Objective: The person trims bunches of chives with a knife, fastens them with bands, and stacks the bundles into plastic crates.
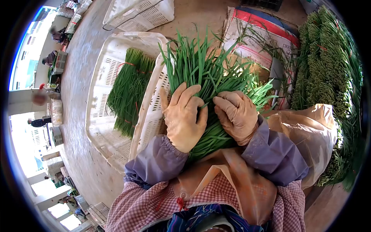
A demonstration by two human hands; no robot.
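Observation:
A loose heap of garlic chives [210,83] lies across my lap, its long green leaves fanning away from me. My left hand [183,120], in a pale rubber glove, rests on the left side of the heap with its fingers apart. On the other side, my gloved right hand [237,116] has its fingers curled and pinched together at the leaves. A leaf or two seems to be in that pinch, though the fingertips partly hide it. Below the hands, more chives run down onto my tan plastic apron [232,166].
A white plastic crate [98,77] at left holds tied chive bundles [131,89]. Behind it stands another crate [143,15]. Printed sacks [247,33] with loose leaves lie ahead. Stacked chives [324,58] and a plastic bag [305,127] are at right. Several people work far left.

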